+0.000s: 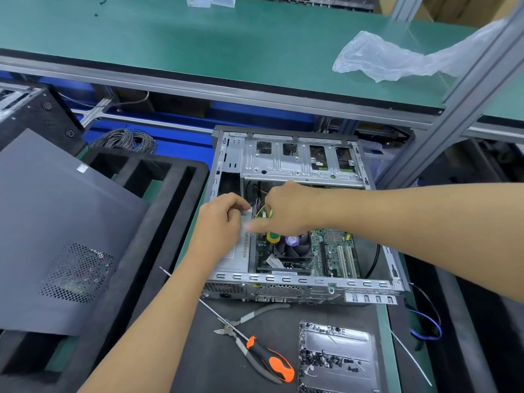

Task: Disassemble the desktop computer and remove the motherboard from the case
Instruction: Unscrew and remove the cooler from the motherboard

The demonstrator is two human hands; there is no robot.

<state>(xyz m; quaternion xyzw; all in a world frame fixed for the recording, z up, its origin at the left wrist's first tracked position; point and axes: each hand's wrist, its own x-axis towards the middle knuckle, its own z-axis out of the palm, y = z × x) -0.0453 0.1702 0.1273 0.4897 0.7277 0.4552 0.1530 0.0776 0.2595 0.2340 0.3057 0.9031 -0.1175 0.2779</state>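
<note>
**Both hands at the connector inside the open case**

Head view. The case (306, 282) lies on its side on a dark mat (215, 350), open side up, rear panel toward me. The motherboard (337, 256) sits in the case floor, on the right half, with the fan (293, 248) at its left part. The drive cage (300, 163) spans the far end of the case.

My left hand (219, 222) reaches in from the lower left. Its fingers curl around a white connector (246, 213) at the left side of the case, above the silver power supply (241, 259). My right hand (286, 211) comes in from the right and meets the left one, the two hands close together over the cable bundle. Its fingers are curled, and a yellow-green handle (272, 236) shows below the palm; I cannot tell exactly how it is gripped. A yellow wire (259, 211) loops between the two hands.

On the mat in front of the case lie a screwdriver (269, 355) with an orange-and-black handle and cutters (241, 324), their shafts crossing. To their right stands a metal tray (337, 355) holding dark screws (326, 361). The grey side panel (56, 236) rests at my left on black foam (158, 199). A plastic bag (397, 56) lies on the green shelf (198, 43) above the bench.
</note>
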